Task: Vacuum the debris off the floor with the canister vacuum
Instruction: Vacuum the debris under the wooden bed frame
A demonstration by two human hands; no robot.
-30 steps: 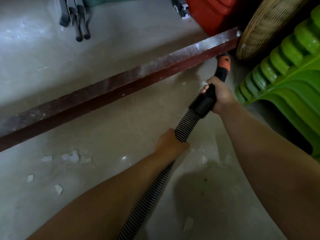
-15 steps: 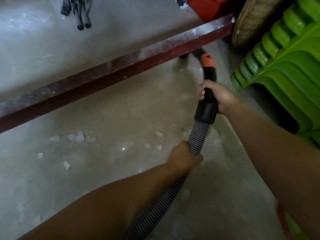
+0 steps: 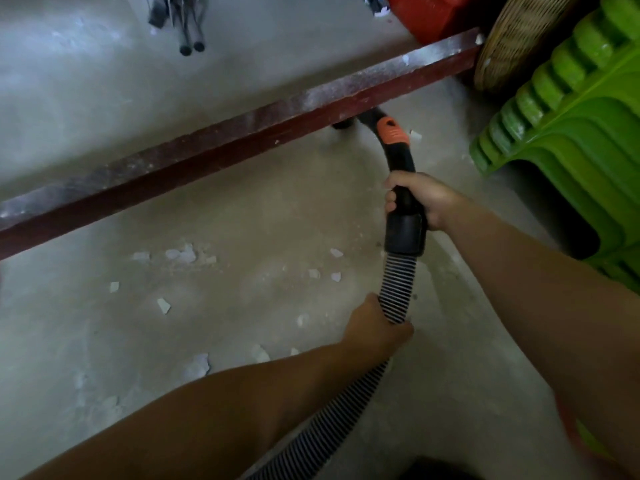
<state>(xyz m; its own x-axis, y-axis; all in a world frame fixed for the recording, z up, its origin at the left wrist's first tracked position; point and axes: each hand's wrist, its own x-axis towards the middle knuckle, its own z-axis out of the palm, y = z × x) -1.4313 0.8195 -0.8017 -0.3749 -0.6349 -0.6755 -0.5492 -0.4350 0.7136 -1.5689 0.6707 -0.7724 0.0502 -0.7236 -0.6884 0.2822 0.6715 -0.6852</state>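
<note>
Vacuum hose (image 3: pixel 397 292), ribbed black and white, is running from the bottom edge up to the black handle tube (image 3: pixel 403 188) with its orange collar (image 3: pixel 391 131). Nozzle end (image 3: pixel 346 122) is reaching under the dusty red beam (image 3: pixel 242 133), low at the floor (image 3: pixel 242 209). Right hand (image 3: pixel 420 199) is wrapping its grip around the tube just above the black cuff; left hand (image 3: pixel 375 329) is clamping around the hose lower down, nearer the body. White debris chips (image 3: pixel 180 254) are lying scattered left of the hose, one chip (image 3: pixel 415 135) just beside the collar. Green stacked plastic stools (image 3: pixel 571 133) are standing to the right, a woven basket (image 3: pixel 519 36) behind them. Compared with a second ago, the nozzle is sitting further left under the beam, away from the stools, and more chips are showing near the hose.
</note>
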